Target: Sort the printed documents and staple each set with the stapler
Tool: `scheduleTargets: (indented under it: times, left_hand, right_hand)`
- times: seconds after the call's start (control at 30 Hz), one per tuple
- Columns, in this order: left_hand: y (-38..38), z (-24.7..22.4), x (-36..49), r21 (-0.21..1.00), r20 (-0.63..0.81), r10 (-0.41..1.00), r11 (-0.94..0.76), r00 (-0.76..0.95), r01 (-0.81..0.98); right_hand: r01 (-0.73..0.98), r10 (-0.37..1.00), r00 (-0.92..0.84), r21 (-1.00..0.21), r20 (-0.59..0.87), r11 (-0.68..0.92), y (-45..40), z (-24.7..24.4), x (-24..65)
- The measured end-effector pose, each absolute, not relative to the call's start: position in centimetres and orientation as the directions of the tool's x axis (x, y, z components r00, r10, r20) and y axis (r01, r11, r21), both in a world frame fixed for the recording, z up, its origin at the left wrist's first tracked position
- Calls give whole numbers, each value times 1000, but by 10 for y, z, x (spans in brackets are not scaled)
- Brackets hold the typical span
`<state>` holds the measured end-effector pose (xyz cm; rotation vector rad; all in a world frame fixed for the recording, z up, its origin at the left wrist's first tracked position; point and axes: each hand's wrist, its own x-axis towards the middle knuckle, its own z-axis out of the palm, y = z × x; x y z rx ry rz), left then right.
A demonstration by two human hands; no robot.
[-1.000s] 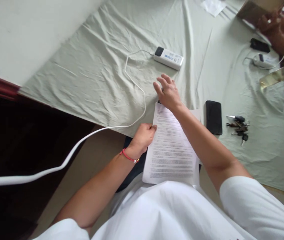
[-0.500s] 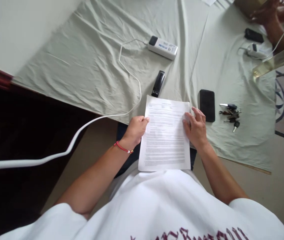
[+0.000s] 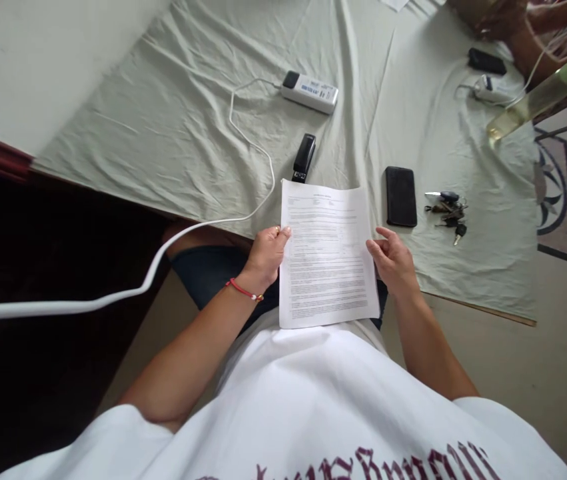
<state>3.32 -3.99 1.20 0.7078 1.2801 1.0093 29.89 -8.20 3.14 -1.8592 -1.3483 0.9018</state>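
Observation:
A printed paper document (image 3: pixel 330 267) lies tilted between the table edge and my white shirt, its text facing up. My left hand (image 3: pixel 267 255) is closed on its left edge, thumb on top, with a red bracelet on the wrist. At the right edge, my right hand (image 3: pixel 396 261) has its thumb touching the paper and its index finger held apart, off the sheet. Whether its lower fingers reach under the paper is hidden. A black stapler (image 3: pixel 304 157) rests just beyond the top edge of the document.
On the pale green cloth (image 3: pixel 188 120) are a white power strip (image 3: pixel 310 92) with a white cable (image 3: pixel 163 250), a black phone (image 3: pixel 401 197) and a bunch of keys (image 3: pixel 450 212). At the far right are another person's arm (image 3: pixel 518 27) and a glass bottle (image 3: pixel 523 113).
My right hand has drawn back slightly from the paper's face to its edge, its fingers more curled. My left hand keeps its hold. The camera view has shifted a little.

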Motion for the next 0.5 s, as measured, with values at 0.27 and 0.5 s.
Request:
scheduleTargets:
  times: [0.27,0.5]
  left_hand:
    - [-66,18,33,776,-388,909,411,151,-478]
    - [-120,-5,33,640,-464,727,670,505,-376]
  right_hand:
    - [-5,930,14,-930,-367,-367,-94,40,294]
    - [-130,960,135,-965,-244,-227,-98,31,302]
